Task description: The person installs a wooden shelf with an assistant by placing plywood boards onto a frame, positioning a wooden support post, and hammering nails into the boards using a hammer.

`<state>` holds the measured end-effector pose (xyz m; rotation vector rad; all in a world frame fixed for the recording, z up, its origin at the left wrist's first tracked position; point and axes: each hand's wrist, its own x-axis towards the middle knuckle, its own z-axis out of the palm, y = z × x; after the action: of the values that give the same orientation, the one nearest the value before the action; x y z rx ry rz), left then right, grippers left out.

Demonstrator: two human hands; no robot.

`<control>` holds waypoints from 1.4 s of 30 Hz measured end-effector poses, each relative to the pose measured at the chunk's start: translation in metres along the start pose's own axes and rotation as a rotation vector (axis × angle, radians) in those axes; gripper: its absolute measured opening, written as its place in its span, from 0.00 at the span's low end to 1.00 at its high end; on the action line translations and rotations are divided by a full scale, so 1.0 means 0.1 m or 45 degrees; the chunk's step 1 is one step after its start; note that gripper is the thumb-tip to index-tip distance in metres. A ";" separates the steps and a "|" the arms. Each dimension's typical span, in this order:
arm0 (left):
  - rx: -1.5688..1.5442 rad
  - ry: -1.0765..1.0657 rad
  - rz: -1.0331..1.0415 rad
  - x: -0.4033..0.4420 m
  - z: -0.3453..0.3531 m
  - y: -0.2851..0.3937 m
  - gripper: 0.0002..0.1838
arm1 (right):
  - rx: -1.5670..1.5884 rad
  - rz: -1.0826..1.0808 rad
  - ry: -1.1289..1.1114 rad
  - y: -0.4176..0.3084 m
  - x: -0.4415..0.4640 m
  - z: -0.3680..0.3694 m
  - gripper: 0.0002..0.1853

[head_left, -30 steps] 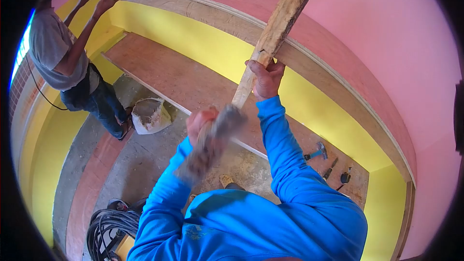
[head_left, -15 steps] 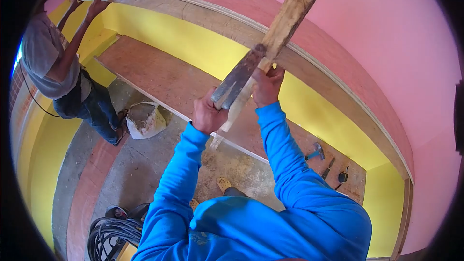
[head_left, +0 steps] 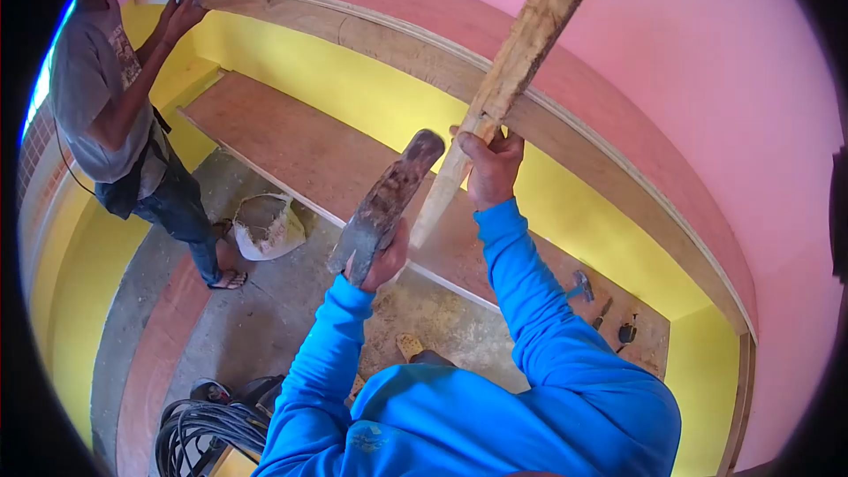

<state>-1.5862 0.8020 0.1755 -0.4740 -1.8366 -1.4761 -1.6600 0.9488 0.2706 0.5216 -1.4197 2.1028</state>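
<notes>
My left hand [head_left: 389,261] is closed around a claw hammer [head_left: 389,199], its worn, dark head turned up toward me and its handle mostly hidden. A rough wooden stick [head_left: 521,53] slants from the top of the view down to a narrower pale end. Around its middle my right hand [head_left: 495,168] is closed, with the thumb along the wood. The stick passes in front of a long wooden board edge [head_left: 415,49]; whether the two touch I cannot tell. The hammer head is apart from the stick, to its left.
At the left a person [head_left: 132,115] has both hands on the board's far end. Below runs a brown lower shelf [head_left: 291,132], bearing a blue hammer [head_left: 580,286] and other small tools at right. A white bucket [head_left: 274,234] and coiled black cable [head_left: 208,433] are on the floor.
The hammer has moved down and left, away from the stick, and its head has turned. My right hand keeps its grip on the stick. The other person has straightened slightly.
</notes>
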 end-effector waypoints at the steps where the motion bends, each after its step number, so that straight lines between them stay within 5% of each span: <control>1: 0.024 0.025 0.051 -0.17 -0.02 -0.08 0.03 | -0.084 -0.021 -0.001 0.02 0.01 -0.06 0.26; 5: 0.036 -0.100 -0.013 -0.32 -0.12 0.05 0.04 | -0.274 -0.170 0.107 0.14 0.22 -0.57 0.22; 7: 0.087 -0.133 0.001 -0.35 -0.12 0.00 0.04 | 0.857 0.185 0.233 -0.20 0.17 -0.17 0.26; 8: 0.118 -0.149 0.007 -0.39 -0.10 -0.04 0.05 | 0.779 0.289 0.211 -0.19 0.13 -0.13 0.29; 11: -0.292 0.059 -0.189 -0.39 0.04 -0.07 0.05 | -0.518 0.043 -0.296 0.19 -0.07 -0.28 0.25; 14: -0.073 -0.020 -0.047 -0.24 -0.09 0.12 0.08 | -0.574 0.321 -0.401 0.45 -0.16 -0.45 0.16; 17: 0.268 -0.030 0.209 -0.15 -0.20 0.16 0.11 | -0.265 0.283 0.012 0.54 -0.32 -0.23 0.10; 20: -0.119 -0.071 0.078 -0.20 -0.33 0.11 0.12 | -0.336 0.384 -0.027 0.53 -0.31 -0.25 0.10; 22: -0.012 -0.081 0.124 -0.22 -0.24 -0.05 0.09 | -0.411 0.339 -0.048 0.50 -0.31 -0.22 0.09; 26: 0.116 -0.230 -0.472 0.26 0.16 -0.09 0.10 | -0.369 0.432 0.095 0.46 -0.28 -0.14 0.08; 30: 0.094 0.058 0.165 0.14 -0.14 0.28 0.07 | -0.405 0.314 0.045 0.51 -0.35 -0.15 0.10; 33: -0.139 0.061 0.259 -0.02 -0.36 0.56 0.07 | -0.498 0.355 -0.010 0.45 -0.30 -0.15 0.11; 35: -0.355 0.166 0.334 0.13 -0.02 0.11 0.08 | -0.492 0.368 0.067 0.45 -0.28 -0.13 0.10; 37: 0.144 -0.175 -0.090 0.33 0.08 -0.12 0.08 | -0.431 0.352 0.195 0.39 -0.32 -0.02 0.10; 42: 0.236 -0.075 0.121 0.21 -0.37 0.32 0.04 | -0.515 0.315 0.037 0.41 -0.28 -0.07 0.10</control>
<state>-1.5672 0.7722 0.2157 -0.5102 -1.9479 -1.2270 -1.6637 0.9371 0.2222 0.1602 -1.9102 1.9121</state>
